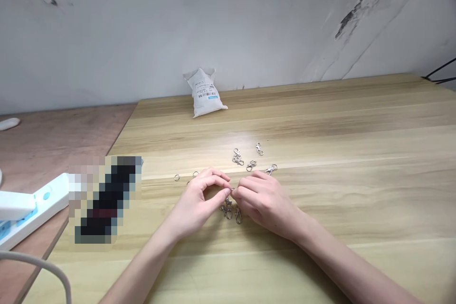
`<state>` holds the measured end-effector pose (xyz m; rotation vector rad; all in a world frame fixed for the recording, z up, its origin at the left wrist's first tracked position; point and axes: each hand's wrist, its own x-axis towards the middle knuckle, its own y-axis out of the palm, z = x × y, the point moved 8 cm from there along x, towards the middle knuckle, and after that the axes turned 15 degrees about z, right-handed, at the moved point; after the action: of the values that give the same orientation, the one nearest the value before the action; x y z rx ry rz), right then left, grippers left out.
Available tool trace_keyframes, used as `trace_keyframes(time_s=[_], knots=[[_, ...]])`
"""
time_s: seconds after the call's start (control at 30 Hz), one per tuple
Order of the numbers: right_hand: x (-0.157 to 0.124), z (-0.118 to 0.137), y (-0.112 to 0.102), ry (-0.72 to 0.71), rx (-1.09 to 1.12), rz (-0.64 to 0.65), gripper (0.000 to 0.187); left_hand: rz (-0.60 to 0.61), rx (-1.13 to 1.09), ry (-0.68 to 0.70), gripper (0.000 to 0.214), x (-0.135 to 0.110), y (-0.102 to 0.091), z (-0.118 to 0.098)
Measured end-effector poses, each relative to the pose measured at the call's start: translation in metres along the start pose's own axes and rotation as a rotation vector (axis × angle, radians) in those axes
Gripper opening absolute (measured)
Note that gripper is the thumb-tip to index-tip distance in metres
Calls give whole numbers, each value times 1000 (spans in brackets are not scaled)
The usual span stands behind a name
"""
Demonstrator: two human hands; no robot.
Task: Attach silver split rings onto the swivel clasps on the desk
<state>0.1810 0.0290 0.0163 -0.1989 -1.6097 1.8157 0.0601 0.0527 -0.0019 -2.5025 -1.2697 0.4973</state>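
Observation:
My left hand (203, 197) is closed in a pinch, thumb against fingertips. Opposite it, my right hand (265, 199) has its fingers curled, and the tips of both hands meet at a tiny metal ring (232, 190), mostly covered by the fingers. Just below the fingertips are silver lobster clasps (228, 212), with another clasp (238, 216) under the right hand. Beyond the hands lie more clasps with rings attached, among them a small cluster (237, 157), a single clasp (251, 166) and one farther back (259, 148). A loose ring (177, 177) rests left of my left hand.
Against the wall, a white plastic parcel bag (207, 95) stands on the wooden table (338, 152). To the left are a blurred-out dark object (107, 199), a white power strip (42, 206) and a grey cable (46, 263). A lower brown surface (64, 137) adjoins the table.

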Motion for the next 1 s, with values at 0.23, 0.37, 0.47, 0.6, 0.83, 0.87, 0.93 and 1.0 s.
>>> trace_keyframes(time_s=[0.23,0.37,0.47,0.6,0.83,0.87,0.93,1.0], knots=[[2,0,0,-10,41,0,23,21,24,27,13,2,2,-1],[1,-1,1,-4,62,-2,22,34,35,29,14,2,4,-2],[1,-2,2,6,86,1,21,48,43,27,14,2,5,-2],[1,-5,4,18,113,12,20,58,61,31,13,1,6,-3],[1,-6,7,31,142,41,18,70,126,35,14,2,8,-3],[1,-6,7,31,142,42,17,71,134,38,14,2,8,-4],[2,-7,8,35,143,42,17,70,159,49,14,2,9,-5],[2,-7,9,40,147,47,17,65,209,71,14,1,10,-7]])
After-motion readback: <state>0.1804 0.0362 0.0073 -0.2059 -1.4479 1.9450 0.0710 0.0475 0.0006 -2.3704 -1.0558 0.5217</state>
